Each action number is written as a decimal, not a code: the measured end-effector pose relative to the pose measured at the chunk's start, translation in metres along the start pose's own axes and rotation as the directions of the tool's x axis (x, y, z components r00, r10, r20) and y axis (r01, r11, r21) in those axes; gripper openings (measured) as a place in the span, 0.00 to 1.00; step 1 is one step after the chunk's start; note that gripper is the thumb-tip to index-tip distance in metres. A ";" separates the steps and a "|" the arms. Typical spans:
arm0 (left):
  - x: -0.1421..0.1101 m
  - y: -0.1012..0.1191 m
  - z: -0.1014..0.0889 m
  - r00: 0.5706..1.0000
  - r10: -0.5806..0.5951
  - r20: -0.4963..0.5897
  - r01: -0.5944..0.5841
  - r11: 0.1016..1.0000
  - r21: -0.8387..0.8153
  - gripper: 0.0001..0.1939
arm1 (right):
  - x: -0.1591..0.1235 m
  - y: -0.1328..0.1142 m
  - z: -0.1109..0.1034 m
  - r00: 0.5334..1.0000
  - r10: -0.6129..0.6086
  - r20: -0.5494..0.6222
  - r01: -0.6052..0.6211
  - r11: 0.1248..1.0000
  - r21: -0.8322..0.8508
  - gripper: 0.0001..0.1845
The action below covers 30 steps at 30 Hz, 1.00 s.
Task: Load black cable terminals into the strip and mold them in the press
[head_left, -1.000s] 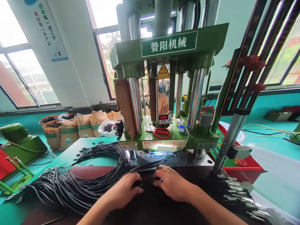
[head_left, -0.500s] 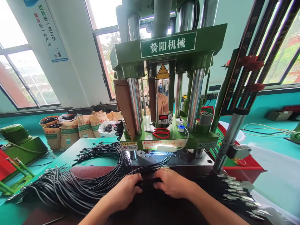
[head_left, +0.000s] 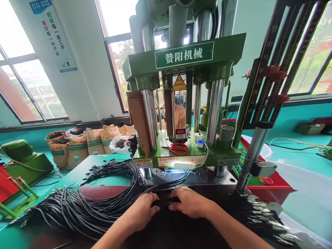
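Near the front edge of the press, my left hand (head_left: 144, 210) and my right hand (head_left: 190, 202) face each other a short way apart. The fingers of both are curled and pinched. Between them runs a dark strip that looks like black cable (head_left: 167, 201); its details are lost against the dark tabletop. Beyond my fingers, several black cables (head_left: 178, 180) curve under the green press (head_left: 186, 154). A large bundle of black cables (head_left: 77, 211) loops across the table left of my left hand. Right of my right forearm lie more cables with silvery ends (head_left: 261, 211).
Red-handled scissors (head_left: 178, 148) and a blue-and-white tape roll (head_left: 200, 143) rest on the press's green plate. A metal post (head_left: 252, 155) stands at the right beside a red-edged panel (head_left: 272, 186). Sacks of black pellets (head_left: 81, 147) stand behind the table at left.
The camera view has tilted slightly, so the press sits a little lower in the picture. Both hands keep nearly the same place and grip.
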<state>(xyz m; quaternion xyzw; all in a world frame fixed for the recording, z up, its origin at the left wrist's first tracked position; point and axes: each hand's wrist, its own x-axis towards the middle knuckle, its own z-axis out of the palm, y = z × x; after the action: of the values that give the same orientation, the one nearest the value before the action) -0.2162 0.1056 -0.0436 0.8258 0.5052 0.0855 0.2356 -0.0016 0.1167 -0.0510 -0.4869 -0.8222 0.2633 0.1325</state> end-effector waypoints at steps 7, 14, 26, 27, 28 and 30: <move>0.002 0.006 0.005 0.997 -0.042 -0.057 0.042 0.999 -0.003 0.06 | -0.002 -0.001 0.003 0.994 -0.052 -0.094 0.046 0.997 -0.061 0.12; -0.013 0.011 -0.009 0.995 0.023 -0.097 -0.038 0.987 -0.154 0.07 | -0.023 -0.017 0.000 0.972 -0.109 -0.206 0.075 0.983 -0.166 0.08; -0.019 0.006 -0.033 1.000 -0.022 0.010 0.024 0.967 -0.255 0.19 | -0.141 0.114 -0.047 0.825 -0.021 -0.564 -0.374 0.728 -0.575 0.19; -0.022 0.008 -0.037 0.999 -0.030 0.041 0.038 0.975 -0.219 0.20 | -0.151 0.120 -0.051 0.819 -0.035 -0.573 -0.384 0.709 -0.592 0.21; -0.025 0.011 -0.041 0.997 -0.049 0.067 0.061 0.980 -0.188 0.19 | -0.160 0.124 -0.053 0.819 -0.049 -0.572 -0.382 0.697 -0.607 0.23; -0.034 0.020 -0.044 0.987 -0.108 0.119 0.128 0.975 -0.181 0.19 | -0.171 0.128 -0.056 0.827 -0.091 -0.554 -0.346 0.695 -0.630 0.28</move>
<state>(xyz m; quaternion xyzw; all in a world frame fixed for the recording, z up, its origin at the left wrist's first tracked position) -0.2332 0.0820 0.0071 0.7717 0.5297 0.0738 0.3442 0.2020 0.0345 -0.0704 -0.6119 -0.7477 -0.2137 0.1442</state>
